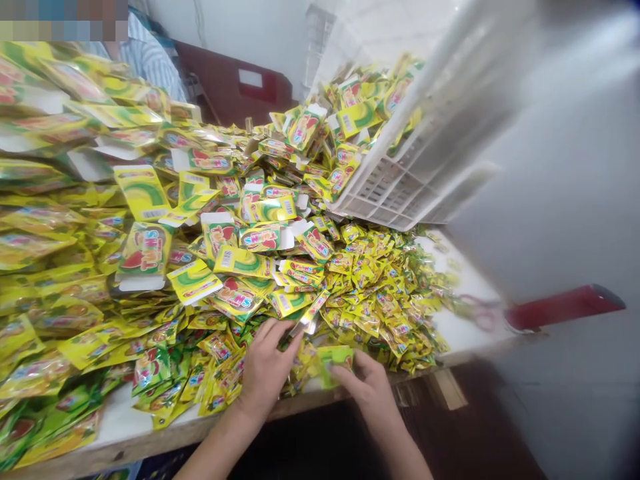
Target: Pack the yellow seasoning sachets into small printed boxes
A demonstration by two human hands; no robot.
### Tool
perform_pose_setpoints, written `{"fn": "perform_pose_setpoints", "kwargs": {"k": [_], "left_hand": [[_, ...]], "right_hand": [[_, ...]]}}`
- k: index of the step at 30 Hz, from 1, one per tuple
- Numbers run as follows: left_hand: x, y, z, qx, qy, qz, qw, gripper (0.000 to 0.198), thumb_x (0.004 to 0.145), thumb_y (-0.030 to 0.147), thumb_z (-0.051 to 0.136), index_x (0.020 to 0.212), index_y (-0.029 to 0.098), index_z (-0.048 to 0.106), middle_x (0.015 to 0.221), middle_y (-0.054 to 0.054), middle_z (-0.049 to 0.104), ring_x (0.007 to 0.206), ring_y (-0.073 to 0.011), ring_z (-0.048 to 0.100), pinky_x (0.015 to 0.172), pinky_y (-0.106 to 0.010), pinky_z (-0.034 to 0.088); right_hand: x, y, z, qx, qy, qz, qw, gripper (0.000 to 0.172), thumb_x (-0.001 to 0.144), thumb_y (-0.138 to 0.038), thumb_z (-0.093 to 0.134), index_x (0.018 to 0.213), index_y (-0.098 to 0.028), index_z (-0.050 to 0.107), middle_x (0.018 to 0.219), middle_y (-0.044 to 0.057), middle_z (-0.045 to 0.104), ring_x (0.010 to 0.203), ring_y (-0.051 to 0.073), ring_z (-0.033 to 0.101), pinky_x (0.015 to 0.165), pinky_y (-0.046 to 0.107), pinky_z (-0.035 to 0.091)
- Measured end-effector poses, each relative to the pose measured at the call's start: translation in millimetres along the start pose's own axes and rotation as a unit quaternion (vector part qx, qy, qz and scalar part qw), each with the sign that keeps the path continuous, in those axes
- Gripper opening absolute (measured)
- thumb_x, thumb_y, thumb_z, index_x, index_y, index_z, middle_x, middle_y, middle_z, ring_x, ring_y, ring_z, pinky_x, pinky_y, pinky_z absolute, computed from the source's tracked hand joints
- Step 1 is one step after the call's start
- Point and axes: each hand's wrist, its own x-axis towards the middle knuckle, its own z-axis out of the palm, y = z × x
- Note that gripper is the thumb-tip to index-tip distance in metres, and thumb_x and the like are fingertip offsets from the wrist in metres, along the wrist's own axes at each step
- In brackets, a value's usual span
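Near the table's front edge, my left hand (267, 363) is closed round the near end of a small yellow carton (317, 308), its thumb and fingers on either side. To its right my right hand (365, 383) pinches a green and yellow candy packet (330, 360), slightly blurred. Between and beyond my hands lies a heap of small yellow sachets (375, 287). Several printed cartons (245, 263), some with white flaps open, are piled just past my left hand. Green sachets (153, 370) lie to its left.
A white plastic basket (395, 193) tips over at the back right, with cartons spilling from it. Pink-handled scissors (480, 312) and a red-handled object (565, 307) are at the table's right edge. A person in a striped sleeve (153, 60) is behind the pile.
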Motion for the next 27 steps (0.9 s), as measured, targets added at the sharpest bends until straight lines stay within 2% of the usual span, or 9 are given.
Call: {"fn": "perform_pose_setpoints", "kwargs": {"k": [2, 4, 6, 8, 11, 16, 18, 22, 27], "left_hand": [[6, 11, -21.4, -0.060, 0.018, -0.015, 0.998, 0.011, 0.083, 0.031, 0.064, 0.088, 0.021, 0.065, 0.101, -0.007, 0.068, 0.096, -0.0223, 0.065, 0.088, -0.032, 0.049], [9, 13, -52.6, -0.118, 0.013, -0.060, 0.991, 0.016, 0.081, 0.031, 0.066, 0.093, 0.022, 0.061, 0.107, -0.006, 0.068, 0.099, -0.0219, 0.065, 0.088, -0.030, 0.049], [5, 6, -80.2, -0.157, -0.028, -0.111, 0.981, 0.024, 0.080, 0.034, 0.068, 0.099, 0.022, 0.058, 0.100, -0.004, 0.070, 0.091, -0.0206, 0.067, 0.082, -0.028, 0.052], [-5, -6, -94.6, -0.172, -0.101, -0.141, 0.970, 0.028, 0.080, 0.037, 0.069, 0.101, 0.021, 0.059, 0.092, -0.003, 0.071, 0.084, -0.0200, 0.068, 0.075, -0.026, 0.054], [-24, -21, -91.8, -0.163, -0.180, -0.148, 0.959, 0.028, 0.085, 0.038, 0.063, 0.107, 0.021, 0.062, 0.100, -0.004, 0.073, 0.090, -0.0209, 0.069, 0.079, -0.027, 0.054], [-40, -27, -77.0, -0.103, -0.148, -0.114, 0.977, 0.031, 0.089, 0.039, 0.058, 0.116, 0.024, 0.064, 0.111, -0.004, 0.073, 0.102, -0.0223, 0.067, 0.087, -0.028, 0.052], [-43, -30, -76.0, -0.082, -0.126, -0.111, 0.982, 0.030, 0.089, 0.040, 0.057, 0.113, 0.024, 0.066, 0.109, -0.003, 0.074, 0.102, -0.0231, 0.068, 0.087, -0.028, 0.053], [-57, -44, -73.5, -0.082, -0.081, -0.120, 0.986, 0.031, 0.089, 0.040, 0.056, 0.113, 0.024, 0.067, 0.112, -0.004, 0.073, 0.105, -0.0245, 0.067, 0.089, -0.031, 0.052], [-67, -45, -74.0, -0.151, -0.111, -0.133, 0.973, 0.036, 0.085, 0.037, 0.063, 0.119, 0.024, 0.062, 0.117, -0.006, 0.069, 0.108, -0.0256, 0.063, 0.092, -0.033, 0.050]], "right_hand": [[-1, 1, -8, 0.024, 0.006, -0.005, 1.000, 0.026, 0.079, -0.038, 0.073, 0.091, -0.018, 0.064, 0.081, 0.002, 0.061, 0.068, 0.015, 0.056, 0.056, 0.026, 0.053], [-1, 3, -9, 0.048, 0.008, -0.005, 0.999, 0.024, 0.079, -0.037, 0.073, 0.090, -0.019, 0.062, 0.078, 0.000, 0.059, 0.066, 0.014, 0.055, 0.057, 0.027, 0.053], [1, 3, -4, 0.056, -0.002, -0.009, 0.998, 0.022, 0.079, -0.036, 0.073, 0.088, -0.019, 0.062, 0.074, -0.002, 0.056, 0.063, 0.014, 0.053, 0.056, 0.027, 0.052], [3, -2, 10, 0.039, -0.011, -0.041, 0.998, 0.019, 0.081, -0.034, 0.072, 0.088, -0.019, 0.063, 0.072, -0.002, 0.055, 0.062, 0.013, 0.052, 0.055, 0.025, 0.050], [8, -19, 37, -0.035, -0.011, -0.151, 0.988, 0.014, 0.086, -0.030, 0.067, 0.095, -0.019, 0.065, 0.079, 0.000, 0.060, 0.071, 0.014, 0.055, 0.065, 0.026, 0.049], [25, -39, 66, -0.230, -0.090, -0.348, 0.905, 0.025, 0.087, -0.016, 0.062, 0.111, -0.023, 0.066, 0.101, 0.004, 0.065, 0.095, 0.020, 0.057, 0.086, 0.031, 0.045], [31, -39, 70, -0.295, -0.120, -0.360, 0.877, 0.034, 0.087, -0.012, 0.059, 0.118, -0.025, 0.063, 0.104, 0.005, 0.064, 0.099, 0.020, 0.057, 0.087, 0.031, 0.044], [34, -38, 75, -0.413, -0.167, -0.306, 0.842, 0.038, 0.084, -0.010, 0.061, 0.118, -0.028, 0.063, 0.098, 0.003, 0.060, 0.090, 0.018, 0.058, 0.077, 0.026, 0.044], [28, -49, 89, -0.486, -0.227, -0.277, 0.797, 0.035, 0.080, -0.008, 0.063, 0.110, -0.027, 0.064, 0.096, 0.002, 0.058, 0.084, 0.016, 0.058, 0.075, 0.024, 0.043]]}}
